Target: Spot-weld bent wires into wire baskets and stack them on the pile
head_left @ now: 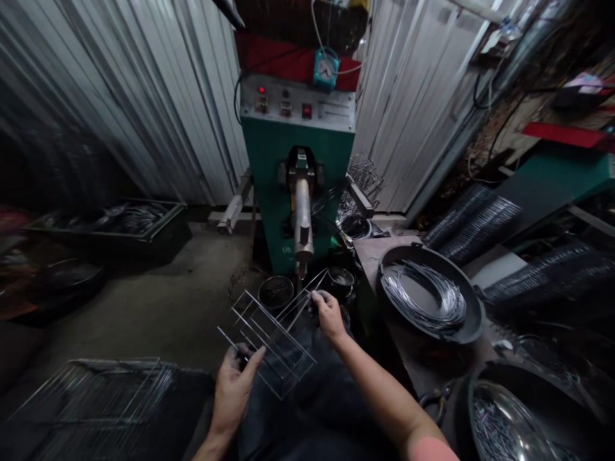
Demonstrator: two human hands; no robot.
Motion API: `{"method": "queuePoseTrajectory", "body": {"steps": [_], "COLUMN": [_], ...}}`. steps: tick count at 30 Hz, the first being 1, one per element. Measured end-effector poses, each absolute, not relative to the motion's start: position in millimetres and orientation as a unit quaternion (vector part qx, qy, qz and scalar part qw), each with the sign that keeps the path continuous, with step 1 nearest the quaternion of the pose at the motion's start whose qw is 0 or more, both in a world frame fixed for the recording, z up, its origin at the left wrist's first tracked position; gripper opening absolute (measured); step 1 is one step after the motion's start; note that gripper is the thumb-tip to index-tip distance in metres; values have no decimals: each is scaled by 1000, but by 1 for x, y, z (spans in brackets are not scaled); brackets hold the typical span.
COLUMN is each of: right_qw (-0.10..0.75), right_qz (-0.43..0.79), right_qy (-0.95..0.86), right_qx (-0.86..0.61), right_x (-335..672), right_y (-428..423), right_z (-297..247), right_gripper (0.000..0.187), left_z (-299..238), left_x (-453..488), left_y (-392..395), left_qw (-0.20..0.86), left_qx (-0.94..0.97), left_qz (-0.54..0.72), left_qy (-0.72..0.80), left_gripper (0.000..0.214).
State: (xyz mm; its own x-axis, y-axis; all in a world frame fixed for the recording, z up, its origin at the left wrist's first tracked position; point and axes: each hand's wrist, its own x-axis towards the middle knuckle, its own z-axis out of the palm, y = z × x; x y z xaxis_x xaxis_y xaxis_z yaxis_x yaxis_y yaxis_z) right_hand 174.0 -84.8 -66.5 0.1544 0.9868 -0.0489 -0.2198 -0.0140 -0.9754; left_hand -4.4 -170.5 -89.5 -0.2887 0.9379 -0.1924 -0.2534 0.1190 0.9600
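A wire frame (269,333) of thin metal rods is held in front of me, tilted above my lap. My left hand (233,381) grips its lower left side, with the thumb over a rod and the fingers curled under it. At the frame's upper right, my right hand (329,314) pinches near a corner; a thin rod runs through or beside those fingers, and I cannot tell whether it is joined to the frame. Just beyond stands a green machine (269,166) with a metal arm (302,211), whose tip points down close above the frame's far end.
Stacked wire frames (96,390) lie at lower left. On the right bench (372,256) sits a black pan (423,336) holding a bundle of bent rods (432,294). A metal bowl (509,416) holds short pieces. A green tray (158,224) of metal parts stands at left.
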Motion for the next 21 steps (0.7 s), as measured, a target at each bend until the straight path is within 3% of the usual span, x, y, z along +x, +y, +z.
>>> {"method": "queuePoseTrajectory", "body": {"steps": [8,16,21], "right_qw": [607,619,625], "right_qz": [524,538,541], "right_qy": [-364,-336,-310], "right_qx": [-474,-462,-470], "right_x": [164,160,157], "right_y": [-76,-60,-54], "right_z": [-71,-71,-70], "right_gripper": [26,26,28], "left_z": [-85,-78,-71], "left_x": [-4,-7,-7], "left_y": [-163,-147,-139], "left_qw": [538,464,473], "left_qx": [282,332,330], "left_qz": [575,588,588], "left_qy": [548,573,567], "left_gripper": [40,41,43]}}
